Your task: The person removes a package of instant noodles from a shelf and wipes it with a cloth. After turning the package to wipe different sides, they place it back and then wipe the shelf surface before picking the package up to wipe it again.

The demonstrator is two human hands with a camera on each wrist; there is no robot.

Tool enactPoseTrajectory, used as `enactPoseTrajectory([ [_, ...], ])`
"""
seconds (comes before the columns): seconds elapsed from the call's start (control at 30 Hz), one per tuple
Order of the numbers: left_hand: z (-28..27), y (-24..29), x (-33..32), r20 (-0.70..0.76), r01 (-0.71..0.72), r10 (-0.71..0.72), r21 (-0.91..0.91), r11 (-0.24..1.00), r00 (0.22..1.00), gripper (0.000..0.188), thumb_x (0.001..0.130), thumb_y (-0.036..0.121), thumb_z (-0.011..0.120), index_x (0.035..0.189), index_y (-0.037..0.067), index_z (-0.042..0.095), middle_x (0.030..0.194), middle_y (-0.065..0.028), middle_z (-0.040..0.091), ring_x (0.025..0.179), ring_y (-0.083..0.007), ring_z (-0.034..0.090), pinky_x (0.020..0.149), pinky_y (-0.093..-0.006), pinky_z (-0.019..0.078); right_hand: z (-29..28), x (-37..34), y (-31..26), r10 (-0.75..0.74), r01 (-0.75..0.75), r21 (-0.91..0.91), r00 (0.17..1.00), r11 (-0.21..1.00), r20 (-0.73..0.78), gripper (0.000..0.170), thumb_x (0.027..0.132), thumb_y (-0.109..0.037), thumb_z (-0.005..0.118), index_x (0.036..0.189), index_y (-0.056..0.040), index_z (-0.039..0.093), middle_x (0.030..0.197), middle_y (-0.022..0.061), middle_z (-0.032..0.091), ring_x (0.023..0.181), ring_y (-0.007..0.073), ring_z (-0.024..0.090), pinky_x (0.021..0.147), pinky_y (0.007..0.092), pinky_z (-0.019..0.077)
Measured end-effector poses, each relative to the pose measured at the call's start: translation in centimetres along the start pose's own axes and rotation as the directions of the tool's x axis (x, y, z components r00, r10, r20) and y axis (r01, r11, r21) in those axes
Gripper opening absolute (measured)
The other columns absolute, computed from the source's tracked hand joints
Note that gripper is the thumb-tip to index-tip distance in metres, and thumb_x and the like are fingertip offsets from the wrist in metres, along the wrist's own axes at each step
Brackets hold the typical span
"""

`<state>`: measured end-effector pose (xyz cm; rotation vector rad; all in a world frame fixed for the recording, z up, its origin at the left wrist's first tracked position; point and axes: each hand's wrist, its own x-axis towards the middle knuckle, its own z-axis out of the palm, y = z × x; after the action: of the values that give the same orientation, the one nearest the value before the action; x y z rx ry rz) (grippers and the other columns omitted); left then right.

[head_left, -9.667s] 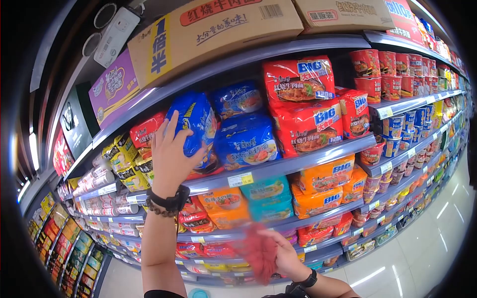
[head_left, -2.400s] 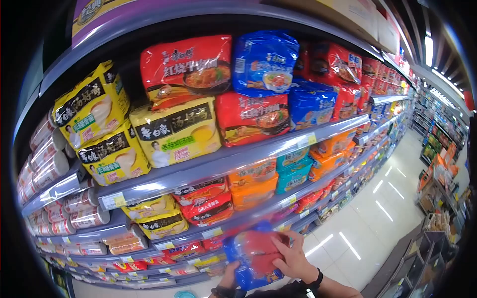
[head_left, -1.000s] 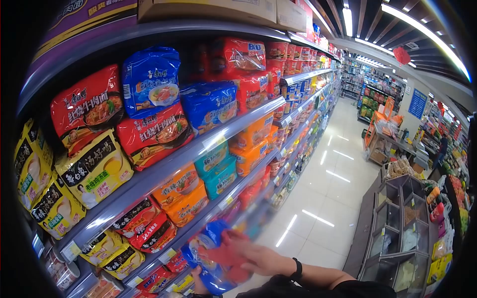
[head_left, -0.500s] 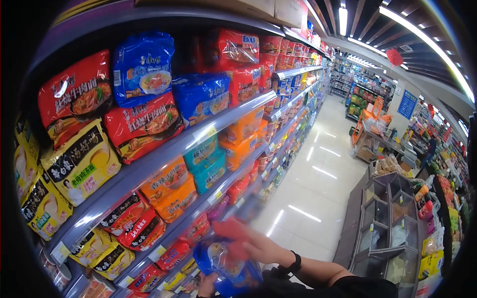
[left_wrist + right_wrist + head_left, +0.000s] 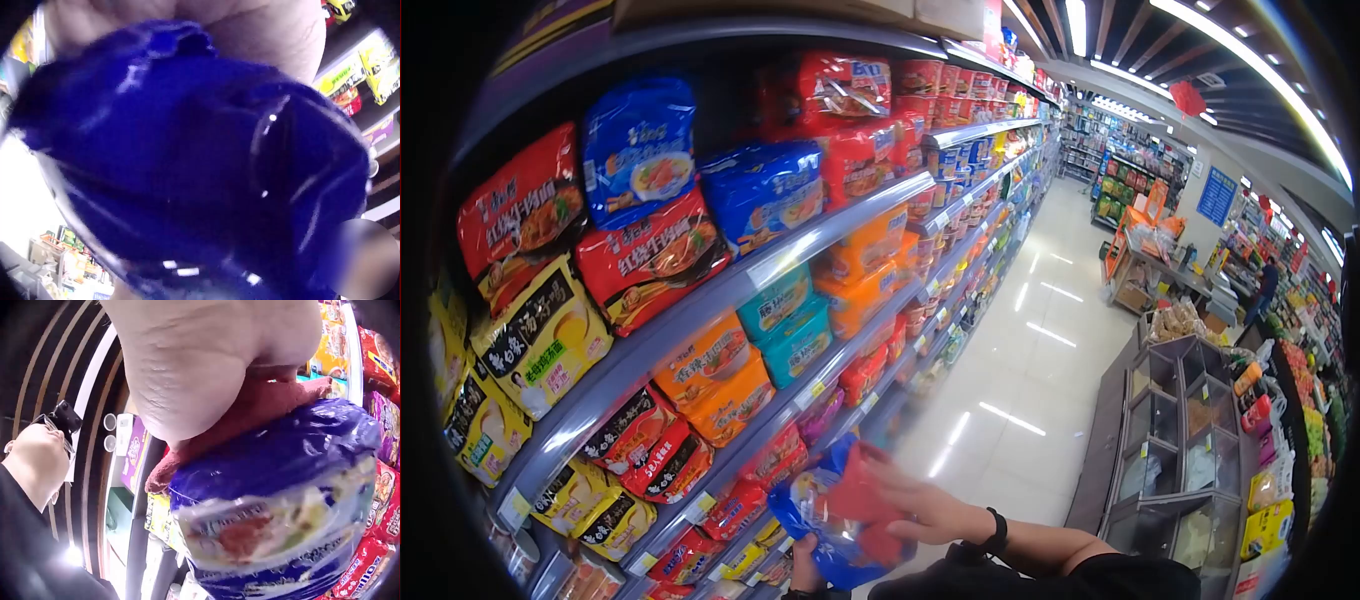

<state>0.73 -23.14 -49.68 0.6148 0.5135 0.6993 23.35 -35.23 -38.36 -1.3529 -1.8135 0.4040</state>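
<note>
A glossy blue multipack of instant noodles [image 5: 800, 512] is held low in front of the shelves. My left hand [image 5: 805, 566] grips it from its lower left side, mostly hidden behind the pack. In the left wrist view the crinkled blue pack [image 5: 194, 169] fills most of the picture below the palm [image 5: 262, 31]. Across the pack's face lies a red cloth [image 5: 862, 488], which my right hand [image 5: 930, 510] holds and presses there. Seen from the right wrist, the cloth [image 5: 256, 415] sits between that hand [image 5: 187, 369] and the pack's edge.
Noodle multipacks in blue [image 5: 640, 150], red [image 5: 655, 260], yellow [image 5: 545, 335] and teal [image 5: 795, 340] line the tiered shelf at left. A shelf edge [image 5: 700, 345] runs diagonally past the hands. Right of the tiled aisle [image 5: 1000, 400] stands a bin unit [image 5: 1150, 460] with clear compartments.
About ten seconds ago my left hand was at a blue pack on the shelf; now it holds one low. The view has swung right. Lately the cloth has shifted over the pack's face.
</note>
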Motion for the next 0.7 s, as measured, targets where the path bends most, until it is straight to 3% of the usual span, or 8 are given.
enactPoseTrajectory([
  [0.1, 0.8, -1.6, 0.6, 0.083, 0.03, -0.04, 0.123, 0.992, 0.996, 0.071, 0.087, 0.037, 0.064, 0.147, 0.003, 0.045, 0.131, -0.0153, 0.062, 0.115, -0.0308, 0.064, 0.099, -0.0441, 0.0527, -2.0, -1.7, 0.6, 0.026, -0.032, -0.056, 0.993, 0.998, -0.113, 0.075, 0.096, -0.024, 0.064, 0.161, -0.0038, 0.031, 0.169, 0.0248, 0.018, 0.156, 0.042, 0.02, 0.126, 0.0471, 0.0228],
  [0.27, 5.3, -6.7, 2.4, 0.227, 0.047, -0.103, 0.241, 0.969, 0.968, 0.071, 0.086, 0.026, 0.064, 0.149, 0.001, 0.042, 0.134, -0.0167, 0.06, 0.118, -0.032, 0.063, 0.1, -0.0451, 0.0524, -8.1, -5.5, 1.6, 0.128, -0.102, 0.122, 0.966, 0.987, -0.226, 0.078, 0.098, -0.026, 0.058, 0.163, -0.0039, 0.024, 0.171, 0.0221, 0.014, 0.16, 0.0359, 0.009, 0.127, 0.0455, 0.0157],
  [0.37, 8.7, -9.7, 3.4, 0.266, 0.07, -0.129, 0.221, 0.973, 0.955, 0.063, 0.084, 0.013, 0.06, 0.144, -0.002, 0.047, 0.128, -0.0169, 0.063, 0.112, -0.0306, 0.065, 0.096, -0.0435, 0.0546, -10.7, -10.2, 4.2, 0.219, -0.152, 0.245, 0.936, 0.958, -0.277, 0.073, 0.099, -0.03, 0.058, 0.16, -0.0018, 0.029, 0.166, 0.0231, 0.029, 0.156, 0.0357, 0.024, 0.124, 0.0449, 0.0236],
  [0.4, 10.7, -10.3, 3.4, 0.25, 0.088, -0.136, 0.192, 0.977, 0.959, 0.061, 0.084, 0.013, 0.059, 0.142, -0.002, 0.049, 0.126, -0.0165, 0.064, 0.111, -0.0301, 0.066, 0.095, -0.0427, 0.0549, -11.2, -12.7, 4.4, 0.475, -0.369, 0.45, 0.868, 0.813, -0.147, 0.068, 0.101, -0.034, 0.058, 0.155, 0.0004, 0.036, 0.149, 0.0227, 0.051, 0.142, 0.035, 0.046, 0.116, 0.0445, 0.0352],
  [0.5, 15.1, -12.6, 3.5, 0.201, 0.076, -0.105, 0.15, 0.986, 0.974, 0.054, 0.085, 0.016, 0.058, 0.136, -0.003, 0.054, 0.119, -0.0145, 0.066, 0.104, -0.0278, 0.068, 0.09, -0.0386, 0.0564, -12.8, -17.2, 5.8, 0.403, -0.307, 0.335, 0.875, 0.891, -0.27, 0.061, 0.101, -0.035, 0.058, 0.148, 0.0017, 0.044, 0.131, 0.0197, 0.062, 0.122, 0.033, 0.059, 0.107, 0.0439, 0.0437],
  [0.53, 16.3, -13.4, 3.8, 0.188, 0.072, -0.1, 0.149, 0.986, 0.977, 0.053, 0.085, 0.016, 0.058, 0.135, -0.003, 0.054, 0.119, -0.0143, 0.066, 0.103, -0.0276, 0.068, 0.089, -0.0382, 0.0566, -12.9, -18.2, 5.6, 0.366, -0.28, 0.254, 0.832, 0.926, -0.416, 0.052, 0.101, -0.032, 0.06, 0.14, 0.0007, 0.053, 0.127, 0.0185, 0.065, 0.117, 0.0324, 0.062, 0.103, 0.0428, 0.0466],
  [0.63, 19.7, -16.1, 4.5, 0.166, 0.057, -0.07, 0.078, 0.995, 0.984, 0.052, 0.087, 0.018, 0.057, 0.135, -0.003, 0.054, 0.118, -0.0143, 0.066, 0.102, -0.0281, 0.068, 0.088, -0.0393, 0.0577, -15.1, -22.2, 6.2, 0.468, -0.39, 0.295, 0.841, 0.872, -0.271, 0.042, 0.099, -0.028, 0.062, 0.131, -0.0017, 0.061, 0.125, 0.0191, 0.066, 0.112, 0.033, 0.063, 0.096, 0.0413, 0.0504],
  [0.7, 22.1, -17.6, 4.7, 0.163, 0.049, -0.058, 0.057, 0.997, 0.985, 0.053, 0.087, 0.019, 0.058, 0.135, -0.003, 0.054, 0.118, -0.0142, 0.066, 0.102, -0.0286, 0.069, 0.088, -0.0398, 0.0581, -16.5, -24.7, 6.4, 0.528, -0.436, 0.349, 0.815, 0.83, -0.239, 0.035, 0.097, -0.026, 0.064, 0.125, -0.0037, 0.065, 0.114, 0.0203, 0.068, 0.103, 0.034, 0.066, 0.088, 0.0397, 0.053],
])
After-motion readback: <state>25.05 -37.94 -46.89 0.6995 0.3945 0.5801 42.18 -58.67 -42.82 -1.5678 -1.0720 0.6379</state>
